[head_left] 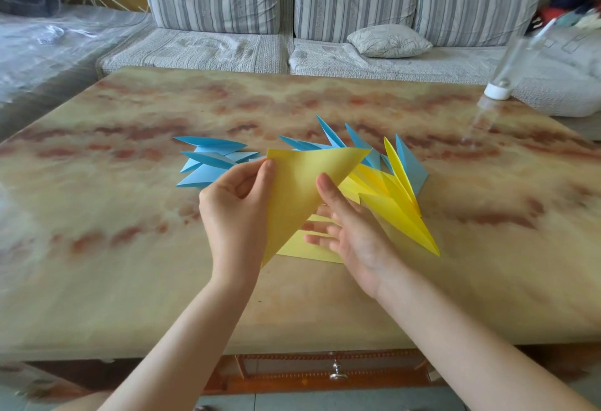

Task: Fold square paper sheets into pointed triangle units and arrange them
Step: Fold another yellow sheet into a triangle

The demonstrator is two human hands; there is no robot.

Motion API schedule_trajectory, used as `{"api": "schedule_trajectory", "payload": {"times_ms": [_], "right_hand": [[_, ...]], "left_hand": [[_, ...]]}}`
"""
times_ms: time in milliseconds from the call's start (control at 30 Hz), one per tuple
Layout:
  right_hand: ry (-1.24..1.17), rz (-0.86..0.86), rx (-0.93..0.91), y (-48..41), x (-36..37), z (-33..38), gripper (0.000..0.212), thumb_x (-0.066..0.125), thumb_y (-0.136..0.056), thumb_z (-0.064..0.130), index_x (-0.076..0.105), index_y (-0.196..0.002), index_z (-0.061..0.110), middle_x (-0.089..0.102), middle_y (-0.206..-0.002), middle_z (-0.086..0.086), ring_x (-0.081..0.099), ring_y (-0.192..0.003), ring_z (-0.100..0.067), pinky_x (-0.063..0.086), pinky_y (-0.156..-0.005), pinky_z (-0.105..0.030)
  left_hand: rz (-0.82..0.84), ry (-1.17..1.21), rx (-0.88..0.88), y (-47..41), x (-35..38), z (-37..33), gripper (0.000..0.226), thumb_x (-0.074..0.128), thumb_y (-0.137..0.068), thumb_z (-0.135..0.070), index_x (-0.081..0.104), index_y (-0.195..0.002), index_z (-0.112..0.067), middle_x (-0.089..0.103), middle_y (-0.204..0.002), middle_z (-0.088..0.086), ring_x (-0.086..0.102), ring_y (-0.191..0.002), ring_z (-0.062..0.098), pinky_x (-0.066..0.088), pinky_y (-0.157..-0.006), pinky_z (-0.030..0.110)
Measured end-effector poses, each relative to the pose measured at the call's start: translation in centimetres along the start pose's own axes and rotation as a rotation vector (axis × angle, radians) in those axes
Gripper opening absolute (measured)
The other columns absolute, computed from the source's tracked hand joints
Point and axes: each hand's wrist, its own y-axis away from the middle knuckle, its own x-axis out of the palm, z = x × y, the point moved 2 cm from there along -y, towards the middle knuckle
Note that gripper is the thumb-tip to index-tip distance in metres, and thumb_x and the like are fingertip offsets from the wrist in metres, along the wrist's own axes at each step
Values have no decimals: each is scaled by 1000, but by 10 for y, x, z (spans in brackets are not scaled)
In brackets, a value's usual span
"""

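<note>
A yellow triangle (299,189), a paper sheet folded in half along its diagonal, is held up just above the middle of the counter (130,264), its long folded edge across the top and its sharpest corner pointing down toward the person. The left hand (234,202) pinches the upper left corner between thumb and curled fingers. The right hand (354,235) clamps the right side, thumb pressed on the front face and fingers spread behind the paper. Under the triangle a flat yellow sheet (305,249) lies on the counter, partly covered. Just to the right, a cluster of yellow pointed units (396,209) fans out, narrow and creased down the middle, tips aimed toward the near right. Blue pointed units (357,147) stand behind them, and a second heap of blue units (208,163) lies to the left of the hands. A striped sofa (211,46) stands beyond the counter.
</note>
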Motion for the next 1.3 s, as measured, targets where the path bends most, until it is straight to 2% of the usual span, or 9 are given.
{"api": "schedule_trajectory", "payload": {"times_ms": [133, 333, 500, 633, 800, 967, 1033, 1167, 1300], "right_hand": [[-171, 46, 13, 0, 5, -1, 43, 73, -64, 44, 69, -100, 21, 73, -106, 0, 66, -101, -20, 48, -100, -44], [-277, -34, -5, -4, 2, 1, 22, 73, -77, 20, 71, -98, 14, 75, -101, -2, 68, -100, -19, 51, -85, -32], [-270, -46, -2, -2, -1, 6, 22, 77, -64, 22, 72, -84, 14, 76, -94, -3, 70, -89, -18, 54, -83, -33], [-236, -51, -10, -3, -5, 6, 17, 77, -67, 20, 72, -82, 13, 76, -92, -3, 70, -86, -17, 54, -80, -31], [-173, -75, -41, -4, -11, 9, 10, 77, -71, 17, 72, -78, 12, 75, -88, -3, 69, -78, -14, 55, -74, -28], [-94, -77, -63, -5, -13, 10, 31, 78, -57, 29, 73, -83, 12, 76, -92, -5, 70, -87, -21, 55, -77, -30], [-73, -51, -74, -4, -12, 11, 32, 77, -57, 29, 74, -84, 12, 76, -92, -5, 70, -86, -20, 55, -78, -29], [-50, -5, -82, -3, -11, 11, 28, 77, -59, 27, 74, -83, 13, 76, -89, -4, 71, -81, -16, 57, -77, -28], [-88, 50, -59, -2, -11, 14, 25, 74, -64, 30, 73, -81, 12, 74, -84, -5, 69, -74, -16, 55, -66, -25]], "left_hand": [[2, 72, -28, 8, 6, 0, 19, 68, -88, -19, 68, -75, -34, 69, -68, -25, 62, -67, -9, 48, -69, 11], [19, 164, -157, 11, 8, 6, 11, 68, -87, -21, 73, -79, -27, 74, -77, -8, 66, -74, 7, 54, -77, 32], [44, 272, -302, 13, 9, 7, 8, 67, -88, -20, 73, -84, -17, 74, -78, 0, 65, -73, 15, 54, -68, 28], [94, 324, -391, 13, 9, 7, 10, 66, -88, -17, 73, -81, -17, 74, -85, 7, 69, -80, 22, 56, -74, 32], [223, 281, -405, 5, 7, 4, 9, 62, -89, -11, 70, -88, -14, 75, -81, 1, 70, -70, 15, 55, -63, 23], [362, 190, -347, -1, 2, 0, 9, 69, -85, -19, 72, -91, -14, 76, -83, 2, 72, -73, 13, 54, -61, 19], [415, 189, -375, -2, 1, 1, 12, 71, -81, -20, 73, -90, -12, 76, -83, 4, 72, -74, 13, 54, -61, 19], [394, 206, -390, -2, 2, 6, 10, 71, -79, -17, 72, -86, -9, 75, -80, 6, 72, -72, 16, 55, -61, 22], [316, 260, -384, -2, 1, 8, 8, 68, -84, -14, 71, -85, -7, 74, -76, 5, 70, -68, 15, 55, -61, 22]]}}
